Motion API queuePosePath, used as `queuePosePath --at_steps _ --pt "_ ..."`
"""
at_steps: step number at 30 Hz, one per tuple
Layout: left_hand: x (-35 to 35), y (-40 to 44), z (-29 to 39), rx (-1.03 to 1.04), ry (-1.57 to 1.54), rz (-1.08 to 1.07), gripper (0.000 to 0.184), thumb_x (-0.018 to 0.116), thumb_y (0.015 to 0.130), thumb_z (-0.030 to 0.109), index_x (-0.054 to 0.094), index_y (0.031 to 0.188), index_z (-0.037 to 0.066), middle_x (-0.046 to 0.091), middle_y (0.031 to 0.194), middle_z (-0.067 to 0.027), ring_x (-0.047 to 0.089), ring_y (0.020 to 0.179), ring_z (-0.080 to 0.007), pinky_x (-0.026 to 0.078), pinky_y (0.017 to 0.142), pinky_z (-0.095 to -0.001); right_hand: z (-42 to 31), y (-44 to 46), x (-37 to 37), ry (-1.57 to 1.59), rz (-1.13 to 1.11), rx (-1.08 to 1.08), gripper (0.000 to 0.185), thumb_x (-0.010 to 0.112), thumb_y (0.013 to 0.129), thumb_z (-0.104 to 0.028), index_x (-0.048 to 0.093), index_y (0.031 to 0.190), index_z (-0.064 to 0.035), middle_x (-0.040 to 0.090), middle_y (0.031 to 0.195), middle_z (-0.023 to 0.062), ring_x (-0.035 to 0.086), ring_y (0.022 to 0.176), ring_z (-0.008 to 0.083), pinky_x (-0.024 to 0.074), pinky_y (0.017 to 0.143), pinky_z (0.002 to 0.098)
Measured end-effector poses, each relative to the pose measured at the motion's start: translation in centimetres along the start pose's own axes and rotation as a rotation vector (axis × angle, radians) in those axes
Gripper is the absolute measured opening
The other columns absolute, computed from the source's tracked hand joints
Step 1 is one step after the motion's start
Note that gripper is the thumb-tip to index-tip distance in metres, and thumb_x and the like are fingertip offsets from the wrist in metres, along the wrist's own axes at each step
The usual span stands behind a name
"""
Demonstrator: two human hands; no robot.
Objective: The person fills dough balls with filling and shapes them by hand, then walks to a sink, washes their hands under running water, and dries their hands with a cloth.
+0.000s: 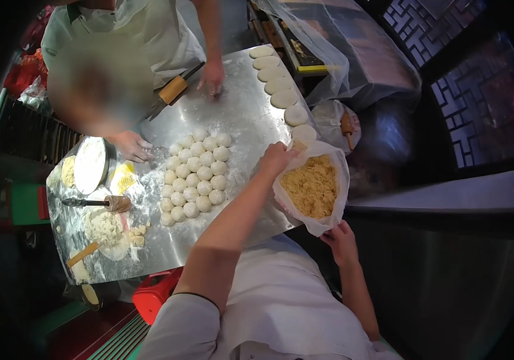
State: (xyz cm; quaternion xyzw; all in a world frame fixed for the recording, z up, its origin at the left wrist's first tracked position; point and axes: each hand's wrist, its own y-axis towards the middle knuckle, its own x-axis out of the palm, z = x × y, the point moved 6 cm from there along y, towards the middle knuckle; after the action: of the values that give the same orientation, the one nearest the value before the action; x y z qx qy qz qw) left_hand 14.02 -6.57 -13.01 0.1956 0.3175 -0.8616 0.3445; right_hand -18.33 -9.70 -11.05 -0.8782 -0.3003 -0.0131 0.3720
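A bag of crumbly yellow filling [310, 187], lined in white plastic, sits at the right corner of the metal table [248, 129]. My left hand [278, 157] grips its upper left rim, fingers closed on the plastic. Low on the bag's right side, my right hand [341, 243] pinches the edge. Flat oval dough pieces [283, 99] run in a line from the far edge down to the bag. Left of my left forearm lie rows of round floured dough balls [191, 180].
Across the table a co-worker rests two hands [132, 146] on it, near a wooden roller [173, 90]. At left are a white oval tub [91, 165], another roller [117, 204], a flour heap [104, 227] and a wooden-handled scraper [83, 254]. A red container [154, 295] stands below the near edge.
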Motion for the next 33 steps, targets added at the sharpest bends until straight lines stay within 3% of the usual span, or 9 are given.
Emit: queuePosePath --at_steps 4,6,10,18,21,23,28,30,33 --pt "-1.8 -2.7 4.6 0.192 -0.32 0.153 0.034 0.062 0.091 0.033 0.058 0.08 0.001 0.06 0.073 -0.0058 0.059 0.069 -0.0179 0.047 0.066 -0.0334 -3.2 -0.4 0.5 -0.149 -0.044 -0.153 0.015 0.056 0.097 -0.018 0.055 0.104 -0.0044 0.063 0.089 0.0028 0.062 0.084 0.0115 0.0519 0.077 0.0292" --pt "-2.0 -5.5 6.3 0.169 -1.081 -0.031 0.022 0.061 0.092 0.021 0.056 0.08 0.003 0.055 0.069 -0.0026 0.052 0.063 -0.0143 0.043 0.06 -0.0296 -6.5 -2.1 0.9 -0.017 -0.085 -0.174 0.014 0.051 0.099 -0.015 0.049 0.09 -0.0058 0.053 0.066 0.0011 0.054 0.057 0.0117 0.0487 0.061 0.0282" --pt "-7.0 -11.8 9.2 0.239 -1.19 -0.101 0.017 0.058 0.093 0.016 0.056 0.082 0.004 0.052 0.07 -0.0005 0.047 0.059 -0.0098 0.037 0.056 -0.0246 -16.3 -5.3 4.2 0.038 -0.288 -0.397 0.013 0.05 0.098 -0.01 0.047 0.086 -0.0066 0.045 0.063 -0.001 0.04 0.049 0.0073 0.0436 0.055 0.0266" --pt "-4.0 -18.8 10.2 0.357 -0.704 -0.172 0.024 0.056 0.09 0.008 0.066 0.112 0.004 0.051 0.068 0.0044 0.047 0.062 -0.004 0.037 0.056 -0.0201 -18.2 -5.3 14.1 -0.515 -0.598 -0.531 0.013 0.06 0.092 -0.011 0.055 0.095 0.0007 0.06 0.072 0.0042 0.06 0.063 0.0156 0.0489 0.06 0.0277" --pt "-3.2 -19.9 9.4 0.2 -0.712 -0.278 0.019 0.056 0.089 0.007 0.065 0.105 0.003 0.052 0.071 0.003 0.049 0.065 -0.0052 0.039 0.057 -0.0217 -17.0 -4.7 14.7 -0.892 -0.563 -0.753 0.019 0.064 0.086 -0.007 0.056 0.102 0.0003 0.063 0.087 0.0119 0.063 0.077 0.0275 0.051 0.073 0.0354" --pt "-4.4 -20.0 8.6 0.176 -0.674 -0.231 0.016 0.056 0.089 0.008 0.063 0.102 0.002 0.055 0.073 0.0013 0.05 0.064 -0.0055 0.039 0.057 -0.0212 -18.8 -7.7 14.6 -0.829 -0.338 -1.307 0.035 0.067 0.08 -0.006 0.056 0.113 -0.0009 0.059 0.108 0.0196 0.058 0.099 0.0364 0.0473 0.085 0.0438" --pt "-5.4 -19.5 8.9 0.24 -0.456 -0.026 0.011 0.057 0.091 0.011 0.058 0.089 0.001 0.058 0.075 -0.0005 0.05 0.061 -0.0056 0.041 0.058 -0.0223 -11.2 -2.3 13.0 -1.049 -0.433 -1.273 0.042 0.065 0.08 -0.007 0.055 0.121 -0.0009 0.058 0.112 0.0201 0.056 0.103 0.0348 0.0458 0.085 0.045" --pt "-5.8 -20.4 10.3 0.244 -0.342 -0.067 0.011 0.059 0.089 0.012 0.056 0.084 0.002 0.058 0.077 -0.0037 0.054 0.065 -0.0123 0.044 0.06 -0.0273 -9.5 1.6 10.6 -0.598 -0.33 -0.508 0.029 0.06 0.082 -0.005 0.059 0.111 0.0009 0.063 0.097 0.0182 0.061 0.091 0.0327 0.0484 0.079 0.0429" --pt "-3.8 -22.8 14.7 0.934 0.464 -0.044 0.014 0.065 0.078 0.014 0.055 0.08 0.004 0.052 0.083 -0.0129 0.053 0.085 -0.0326 0.044 0.073 -0.0422 -7.6 4.8 10.9 -0.426 -0.285 -0.667 0.021 0.056 0.087 -0.009 0.061 0.104 0.0022 0.063 0.083 0.015 0.063 0.079 0.0275 0.0492 0.072 0.04"
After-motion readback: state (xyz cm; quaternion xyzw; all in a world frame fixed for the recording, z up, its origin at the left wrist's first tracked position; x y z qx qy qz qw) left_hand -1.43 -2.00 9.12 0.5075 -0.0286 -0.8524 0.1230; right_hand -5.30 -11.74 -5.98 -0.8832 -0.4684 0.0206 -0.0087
